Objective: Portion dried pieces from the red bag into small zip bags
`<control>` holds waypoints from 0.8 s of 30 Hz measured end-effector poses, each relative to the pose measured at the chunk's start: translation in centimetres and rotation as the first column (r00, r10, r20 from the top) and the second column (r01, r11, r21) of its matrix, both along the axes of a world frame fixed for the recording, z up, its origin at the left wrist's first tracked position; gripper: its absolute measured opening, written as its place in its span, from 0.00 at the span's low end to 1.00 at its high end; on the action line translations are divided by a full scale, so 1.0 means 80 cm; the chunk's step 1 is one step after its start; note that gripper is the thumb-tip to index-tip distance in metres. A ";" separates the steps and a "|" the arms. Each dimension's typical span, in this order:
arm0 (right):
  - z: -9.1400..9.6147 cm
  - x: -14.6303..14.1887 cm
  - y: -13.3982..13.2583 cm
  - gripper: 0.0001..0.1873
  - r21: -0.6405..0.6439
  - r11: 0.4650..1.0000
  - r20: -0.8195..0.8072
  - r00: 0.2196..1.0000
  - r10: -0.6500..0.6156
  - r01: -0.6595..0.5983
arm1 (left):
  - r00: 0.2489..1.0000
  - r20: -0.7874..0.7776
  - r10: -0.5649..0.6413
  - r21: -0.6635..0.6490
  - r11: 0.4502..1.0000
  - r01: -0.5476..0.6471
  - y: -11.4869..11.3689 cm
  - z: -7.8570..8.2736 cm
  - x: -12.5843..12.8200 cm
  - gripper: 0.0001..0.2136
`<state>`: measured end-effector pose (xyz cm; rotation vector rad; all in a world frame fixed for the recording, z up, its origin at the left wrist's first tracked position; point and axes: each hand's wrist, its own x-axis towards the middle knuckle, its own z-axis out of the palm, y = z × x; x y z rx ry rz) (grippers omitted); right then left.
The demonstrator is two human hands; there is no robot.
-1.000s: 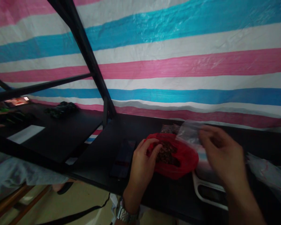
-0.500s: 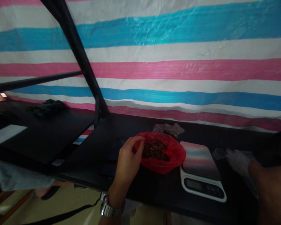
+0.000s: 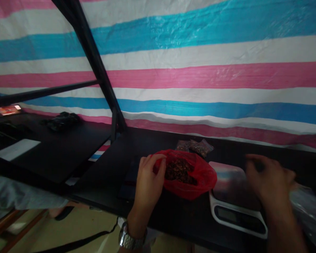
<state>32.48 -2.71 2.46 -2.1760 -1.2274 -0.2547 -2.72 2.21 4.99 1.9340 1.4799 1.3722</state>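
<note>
The left hand, a metal wristwatch on its wrist, has its fingers curled around the near left rim of a crumpled red plastic bag, thumb and fingertips pinched on the film. The bag lies open on the black bench, slightly left of the middle of the view, and holds a heap of dark brown dried pieces. Just right of the bag, touching its bulge, stands a white digital scale with a shiny flat platform and a dark display on its near edge. The right hand hangs over the scale's far right corner, palm down and fingers loosely bent; it is blurred, so I cannot tell whether it grips anything. Beside it on the right lies a pile of crinkled clear plastic bags. Behind the red bag, close to the striped pink, white and blue tarpaulin, sit a few small clear packets with dark contents. A dark flat phone lies on the bench just left of the left hand. A slanted black metal post rises at the bench's left end; beyond it a second dark surface carries a white sheet and a dark bundle.
</note>
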 end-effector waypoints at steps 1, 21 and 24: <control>0.005 -0.029 0.014 0.21 -0.010 0.999 -0.033 0.999 0.037 -0.037 | 1.000 -0.005 0.015 0.006 1.000 -0.015 -0.001 0.001 0.000 0.08; 0.046 -0.131 0.051 0.29 0.045 0.935 -0.141 0.925 0.353 -0.350 | 0.952 0.211 0.222 0.131 0.959 -0.253 -0.027 0.025 0.019 0.03; 0.085 -0.136 0.014 0.27 0.214 0.821 -0.150 0.812 0.564 -0.530 | 0.856 0.516 -0.001 -0.089 0.995 0.055 -0.037 0.037 0.039 0.09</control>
